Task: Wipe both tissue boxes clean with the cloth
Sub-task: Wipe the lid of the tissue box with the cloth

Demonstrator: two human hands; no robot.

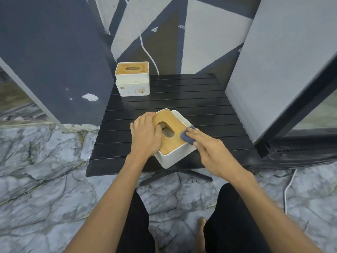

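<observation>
Head view: white rectangular tissue box with bamboo lid under both hands, slot contents unclear. Left hand flat, spread on lid; right hand presses blue cloth on lid edge. Stained second white box far beyond hands on black slatted tabletop.

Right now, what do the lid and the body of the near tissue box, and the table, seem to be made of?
Lid: likely bamboo or light wood, matte, with faint grain.
Body of the near tissue box: probably white plastic, smooth with rounded corners and small specks.
Table: black slats with a slight sheen; painted metal or wood, hard to tell.
</observation>
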